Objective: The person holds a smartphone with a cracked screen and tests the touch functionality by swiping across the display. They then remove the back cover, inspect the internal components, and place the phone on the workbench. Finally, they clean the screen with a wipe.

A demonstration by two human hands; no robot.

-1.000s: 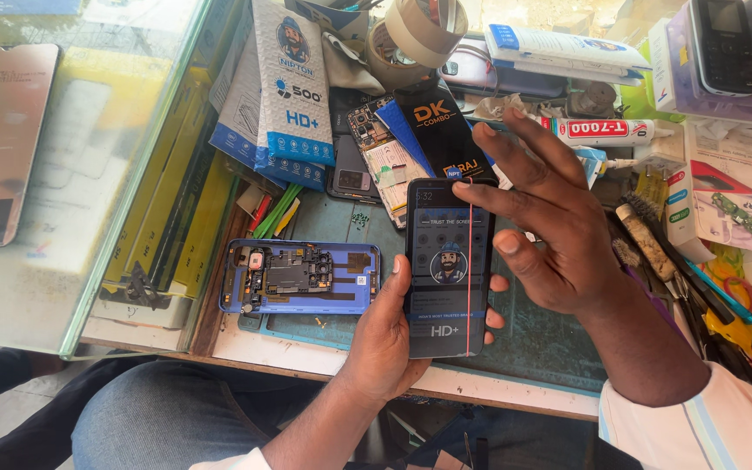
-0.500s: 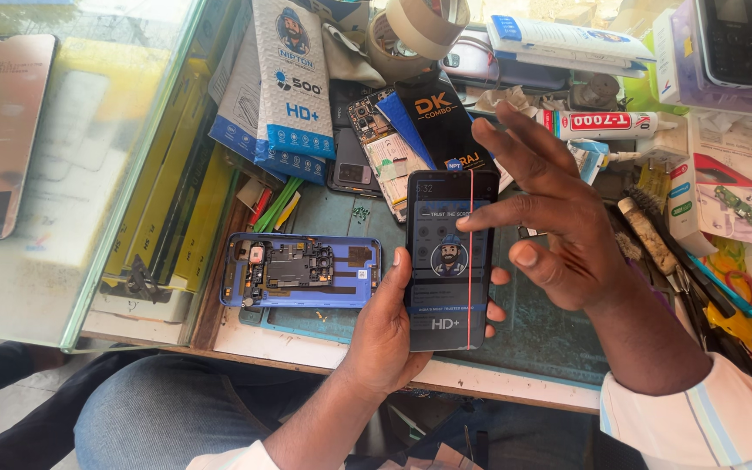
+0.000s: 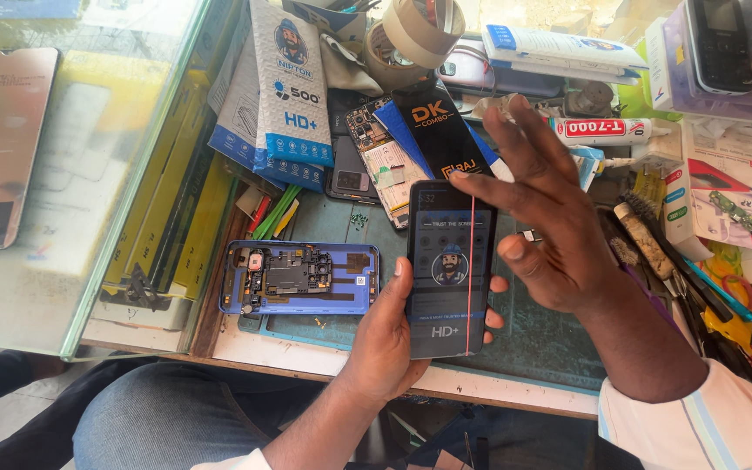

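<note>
My left hand holds a dark phone screen panel upright over the table's near edge, thumb on its left side, fingertips showing on its right. A printed protective film with a thin red line covers the panel's face. My right hand hovers flat and open just above the panel's upper right, fingers spread, index fingertip at the top edge. To the left lies an opened blue phone frame with its circuit board exposed.
The green work mat is crowded at the back with screen packets, a tape roll, a glue tube and loose phone parts. Tools lie at the right. A glass counter stands left.
My right hand has lifted off the panel's face and opened, fingers spreading upward. The panel stays in my left hand, now tilted a little more upright.
</note>
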